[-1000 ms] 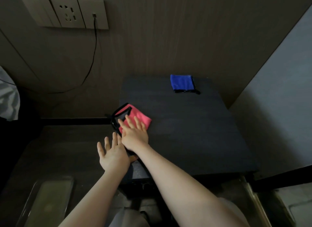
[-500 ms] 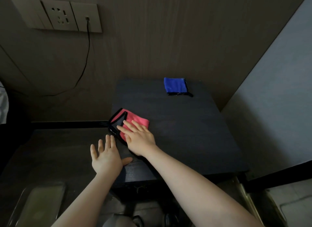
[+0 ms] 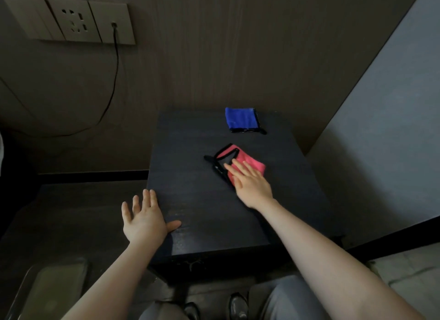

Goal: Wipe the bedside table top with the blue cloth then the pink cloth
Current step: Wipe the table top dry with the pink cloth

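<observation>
The dark bedside table (image 3: 202, 224) fills the middle of the view. A folded blue cloth (image 3: 241, 118) with black edging lies near its far edge. The pink cloth (image 3: 250, 163), also black-edged, lies in the middle of the top. My right hand (image 3: 250, 186) presses flat on the pink cloth's near side, fingers spread over it. My left hand (image 3: 145, 218) rests open, palm down, on the table's near left corner and holds nothing.
A wall socket plate (image 3: 71, 21) with a black cable (image 3: 112, 93) plugged in hangs at the upper left. A pale wall (image 3: 381, 141) stands close on the right. A lower dark surface (image 3: 71, 212) lies left of the table. My knees and shoes show below.
My right hand has slid the pink cloth from the table's left edge rightward to the middle of the top. My left hand has stayed at the near left corner.
</observation>
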